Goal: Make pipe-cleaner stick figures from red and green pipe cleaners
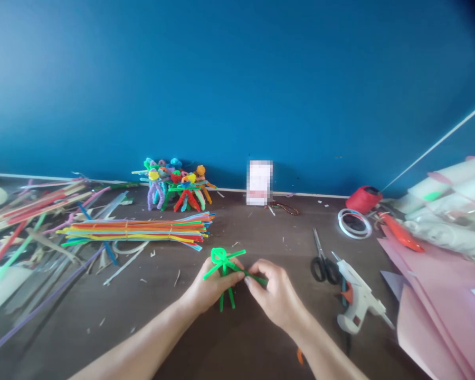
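Note:
A green pipe cleaner figure [219, 255] with a looped head, two arms and two legs is pinched in my left hand [211, 285], just above the tabletop. My right hand [275, 293] is closed, thumb against fingers, on a green pipe cleaner [257, 279] that runs from the figure's middle out to the right. Both hands' fingertips nearly meet beside the figure's body. My left fingers behind the figure are partly hidden. Beyond my left hand lies a bundle of pipe cleaners [142, 230] in many colours.
Finished pipe cleaner figures [176, 184] stand by the blue wall. At right lie scissors [320, 264], a glue gun [360, 301], a tape roll [354, 224], red yarn [363, 199] and pink sheets [431, 306]. Loose strips and sticks [35, 211] cover the left. A string of beads [287, 208] lies at the back.

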Tool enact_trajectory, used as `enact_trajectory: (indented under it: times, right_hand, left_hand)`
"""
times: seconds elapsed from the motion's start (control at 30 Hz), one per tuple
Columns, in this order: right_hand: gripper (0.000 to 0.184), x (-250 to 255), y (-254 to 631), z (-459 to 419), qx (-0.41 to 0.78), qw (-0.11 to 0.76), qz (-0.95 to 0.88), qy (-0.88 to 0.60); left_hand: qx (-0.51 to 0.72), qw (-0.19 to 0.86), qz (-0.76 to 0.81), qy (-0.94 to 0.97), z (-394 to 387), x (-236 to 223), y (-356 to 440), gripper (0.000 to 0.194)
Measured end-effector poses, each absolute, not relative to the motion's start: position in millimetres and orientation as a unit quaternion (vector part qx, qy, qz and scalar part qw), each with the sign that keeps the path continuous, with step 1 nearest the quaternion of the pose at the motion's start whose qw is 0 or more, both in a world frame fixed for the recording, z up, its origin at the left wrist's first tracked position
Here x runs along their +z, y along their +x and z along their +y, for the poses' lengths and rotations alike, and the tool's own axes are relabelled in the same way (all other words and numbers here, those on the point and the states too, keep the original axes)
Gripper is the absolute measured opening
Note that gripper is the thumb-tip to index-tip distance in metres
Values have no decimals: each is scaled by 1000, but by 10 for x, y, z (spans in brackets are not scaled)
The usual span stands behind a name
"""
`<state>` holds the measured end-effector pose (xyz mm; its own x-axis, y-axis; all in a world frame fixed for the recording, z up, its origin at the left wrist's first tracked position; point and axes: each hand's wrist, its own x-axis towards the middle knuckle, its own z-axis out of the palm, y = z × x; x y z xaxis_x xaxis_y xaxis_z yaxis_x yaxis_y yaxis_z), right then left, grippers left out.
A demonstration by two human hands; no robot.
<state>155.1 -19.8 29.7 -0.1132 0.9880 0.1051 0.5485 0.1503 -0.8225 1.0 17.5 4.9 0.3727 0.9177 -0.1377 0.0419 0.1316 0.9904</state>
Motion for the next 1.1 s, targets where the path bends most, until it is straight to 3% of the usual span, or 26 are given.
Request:
enact_trajectory:
  times: [0.47,0.77,1.1]
  right_hand:
    - [14,280,1592,-173,416,364,-613,-564]
    - [13,278,1591,-180,518,369,-571,-519]
    - [13,291,1528,-186,440,384,-573,-575]
  left_hand:
    - [357,524,393,666,204,69,2,8]
    - [353,664,396,526,247,46,-5,16]
    - [363,663,404,516,233,25,5,18]
